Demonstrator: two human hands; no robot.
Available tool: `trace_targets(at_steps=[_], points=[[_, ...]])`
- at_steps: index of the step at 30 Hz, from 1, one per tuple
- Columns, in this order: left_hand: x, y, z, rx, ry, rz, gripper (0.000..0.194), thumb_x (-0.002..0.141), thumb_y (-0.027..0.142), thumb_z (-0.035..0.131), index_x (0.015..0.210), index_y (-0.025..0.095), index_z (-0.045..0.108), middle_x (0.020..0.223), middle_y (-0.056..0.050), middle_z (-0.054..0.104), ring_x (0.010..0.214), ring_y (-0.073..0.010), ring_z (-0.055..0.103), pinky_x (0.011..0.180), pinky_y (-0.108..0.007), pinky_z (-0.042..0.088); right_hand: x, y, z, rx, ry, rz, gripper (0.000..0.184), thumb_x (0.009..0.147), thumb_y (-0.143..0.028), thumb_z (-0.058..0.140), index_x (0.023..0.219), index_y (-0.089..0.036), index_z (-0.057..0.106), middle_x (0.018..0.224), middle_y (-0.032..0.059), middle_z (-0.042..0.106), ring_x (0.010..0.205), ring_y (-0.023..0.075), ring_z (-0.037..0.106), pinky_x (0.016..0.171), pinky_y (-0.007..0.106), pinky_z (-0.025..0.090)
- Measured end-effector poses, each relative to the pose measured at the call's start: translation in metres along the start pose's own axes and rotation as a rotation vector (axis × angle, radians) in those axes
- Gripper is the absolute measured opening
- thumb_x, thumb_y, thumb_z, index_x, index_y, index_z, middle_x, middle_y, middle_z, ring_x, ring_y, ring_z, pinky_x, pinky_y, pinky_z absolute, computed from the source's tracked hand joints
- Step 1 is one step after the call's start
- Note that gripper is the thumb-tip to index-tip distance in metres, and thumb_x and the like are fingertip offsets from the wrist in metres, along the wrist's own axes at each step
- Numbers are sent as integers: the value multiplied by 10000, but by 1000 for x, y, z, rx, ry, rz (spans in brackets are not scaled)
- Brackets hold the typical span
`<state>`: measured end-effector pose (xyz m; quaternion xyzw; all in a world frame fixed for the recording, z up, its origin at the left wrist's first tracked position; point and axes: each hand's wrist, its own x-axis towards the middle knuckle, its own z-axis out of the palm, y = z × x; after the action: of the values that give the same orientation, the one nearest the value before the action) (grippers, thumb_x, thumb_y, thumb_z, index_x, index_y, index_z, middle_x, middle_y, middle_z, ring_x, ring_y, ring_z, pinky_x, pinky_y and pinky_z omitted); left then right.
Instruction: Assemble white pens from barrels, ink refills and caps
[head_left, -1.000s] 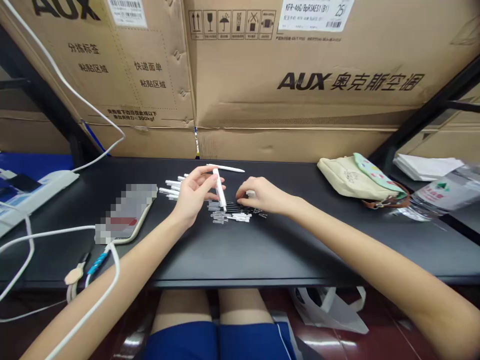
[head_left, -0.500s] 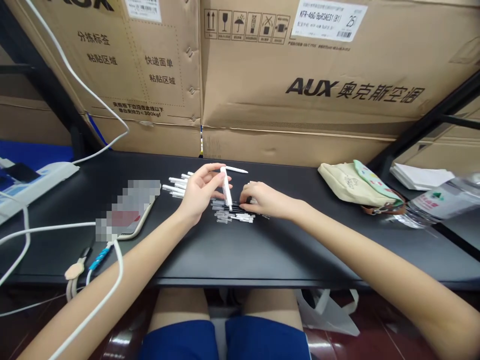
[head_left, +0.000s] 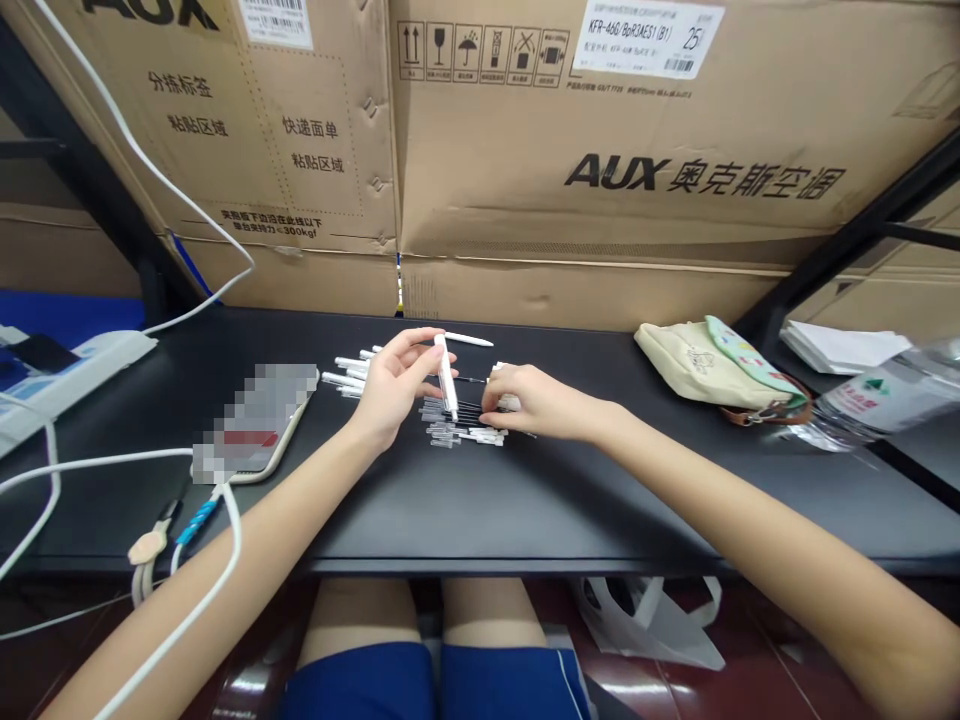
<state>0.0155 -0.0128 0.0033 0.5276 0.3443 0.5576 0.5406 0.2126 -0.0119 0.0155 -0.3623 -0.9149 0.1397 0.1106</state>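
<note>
My left hand [head_left: 394, 388] pinches a white pen barrel [head_left: 446, 376] between thumb and fingers, its tip pointing down toward the black table [head_left: 480, 500]. My right hand [head_left: 529, 400] rests just to its right with fingers curled down onto a scatter of small clear and white pen parts [head_left: 465, 425]; whether it grips one is hidden. Thin dark refills [head_left: 469, 408] lie between the two hands. A row of white pen barrels [head_left: 346, 372] lies left of my left hand, and a single white pen [head_left: 469, 340] lies behind it.
A phone [head_left: 251, 425] on a white charging cable lies at the left, with a white power strip [head_left: 67, 375] beyond it. A cream pouch [head_left: 720, 368] and a plastic water bottle [head_left: 885, 395] sit at the right. Large cardboard boxes [head_left: 600, 150] wall the back.
My right hand's fingers have shifted a little among the small parts. My left hand keeps the pen barrel in the same pose; the view has moved slightly.
</note>
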Motion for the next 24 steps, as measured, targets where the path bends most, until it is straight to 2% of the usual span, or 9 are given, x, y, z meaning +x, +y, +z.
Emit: trace_targets(at_steps=[5,15,20,24], points=[[0,-1,0,3,-6,-4,294,746,280,665,1001,158,581,841,-50,664,755,-173,669,496,-193,521,-4,1,0,6,-73,29,136,809,-157,556,705,-153,645,747,46,634,713,161,544,708,282,401],[1,2,-1,13,19,-9,318,726,307,681,990,158,586,830,-42,652,732,-157,655,506,-198,521,0,3,1,-89,-102,-5,145,824,-124,506,725,-153,608,753,65,610,744,180,528,726,296,403],[2,0,-2,34,35,-12,320,727,305,673,1000,164,584,829,-39,648,702,-145,641,519,-208,516,-2,6,-1,-80,-32,18,124,840,-138,493,754,-151,583,770,72,618,737,179,528,727,302,404],[2,3,-3,5,37,-25,336,734,287,665,1040,178,579,802,-22,631,697,-133,625,537,-207,512,-6,9,-5,81,70,104,136,855,-188,486,782,-151,595,773,54,647,715,165,564,705,300,425]])
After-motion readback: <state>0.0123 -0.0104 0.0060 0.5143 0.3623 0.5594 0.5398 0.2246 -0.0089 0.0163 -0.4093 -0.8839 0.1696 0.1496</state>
